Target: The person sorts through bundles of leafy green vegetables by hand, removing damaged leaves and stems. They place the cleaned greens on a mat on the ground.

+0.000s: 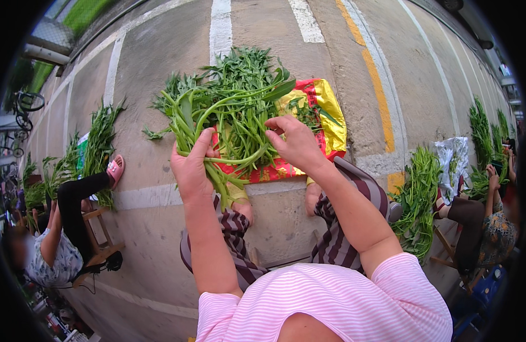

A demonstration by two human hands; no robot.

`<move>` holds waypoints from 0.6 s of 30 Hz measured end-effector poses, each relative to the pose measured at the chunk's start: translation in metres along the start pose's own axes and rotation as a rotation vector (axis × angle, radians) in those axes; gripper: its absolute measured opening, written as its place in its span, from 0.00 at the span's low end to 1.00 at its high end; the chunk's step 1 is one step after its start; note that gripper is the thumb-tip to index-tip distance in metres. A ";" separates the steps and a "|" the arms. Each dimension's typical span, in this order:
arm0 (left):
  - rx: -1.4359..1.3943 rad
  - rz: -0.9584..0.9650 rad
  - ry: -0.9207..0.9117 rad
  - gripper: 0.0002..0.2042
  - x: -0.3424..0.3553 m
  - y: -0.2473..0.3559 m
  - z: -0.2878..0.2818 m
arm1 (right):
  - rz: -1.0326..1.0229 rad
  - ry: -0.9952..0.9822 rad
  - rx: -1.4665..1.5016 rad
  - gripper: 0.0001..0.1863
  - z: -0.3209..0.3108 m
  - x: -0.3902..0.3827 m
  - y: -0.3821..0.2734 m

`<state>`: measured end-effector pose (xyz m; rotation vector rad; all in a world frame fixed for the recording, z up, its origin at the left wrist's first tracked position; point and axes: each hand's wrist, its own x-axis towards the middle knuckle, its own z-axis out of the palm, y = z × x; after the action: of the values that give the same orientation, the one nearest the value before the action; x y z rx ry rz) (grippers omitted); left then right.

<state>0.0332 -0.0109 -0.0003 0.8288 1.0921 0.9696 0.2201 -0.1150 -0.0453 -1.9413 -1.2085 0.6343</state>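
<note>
The short-sleeved top [331, 302] has pink stripes, the trousers [331, 236] dark maroon ones.

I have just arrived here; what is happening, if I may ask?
A person holds long green stems in the left hand. The right hand is near them, above a leafy heap; whether it grips something is unclear. The heap lies partly on a red and gold sheet. People sit at both sides near more greens.

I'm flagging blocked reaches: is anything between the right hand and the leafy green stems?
Nothing visible: the right hand is over the green stems, its fingers close to them; whether they touch is unclear.
</note>
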 end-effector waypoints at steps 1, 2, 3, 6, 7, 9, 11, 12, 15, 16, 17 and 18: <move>-0.013 -0.036 -0.038 0.10 -0.002 0.005 0.000 | 0.013 -0.006 0.041 0.12 0.001 0.001 0.001; -0.025 -0.072 -0.077 0.10 -0.003 0.010 -0.001 | 0.025 -0.013 0.083 0.13 0.002 0.003 0.002; -0.038 -0.107 -0.112 0.10 -0.003 0.014 -0.004 | 0.035 -0.021 0.125 0.13 0.002 0.004 0.002; -0.071 -0.220 -0.245 0.13 -0.004 0.020 -0.012 | 0.042 -0.101 0.265 0.15 0.005 0.006 0.004; -0.100 -0.255 -0.291 0.14 -0.004 0.022 -0.012 | 0.027 -0.125 0.316 0.16 0.008 0.007 0.008; -0.153 -0.309 -0.359 0.18 -0.003 0.022 -0.014 | 0.040 -0.281 0.385 0.20 0.009 0.006 0.009; -0.185 -0.330 -0.388 0.19 -0.003 0.024 -0.014 | 0.057 -0.391 0.494 0.22 0.011 0.003 0.001; -0.184 -0.324 -0.378 0.19 -0.003 0.023 -0.015 | 0.177 -0.521 0.627 0.23 0.012 0.004 0.000; -0.179 -0.309 -0.357 0.19 -0.001 0.022 -0.016 | 0.232 -0.645 0.771 0.24 0.016 0.000 -0.001; -0.176 -0.307 -0.356 0.19 -0.001 0.022 -0.016 | 0.257 -0.652 0.809 0.23 0.018 -0.002 -0.003; -0.173 -0.304 -0.355 0.19 -0.001 0.022 -0.017 | 0.259 -0.645 0.803 0.23 0.023 -0.004 -0.002; -0.177 -0.307 -0.357 0.19 0.000 0.021 -0.017 | 0.261 -0.635 0.796 0.23 0.028 -0.004 -0.001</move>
<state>0.0121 -0.0024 0.0145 0.6361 0.7828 0.6208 0.1977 -0.1092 -0.0610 -1.2361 -0.8295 1.6660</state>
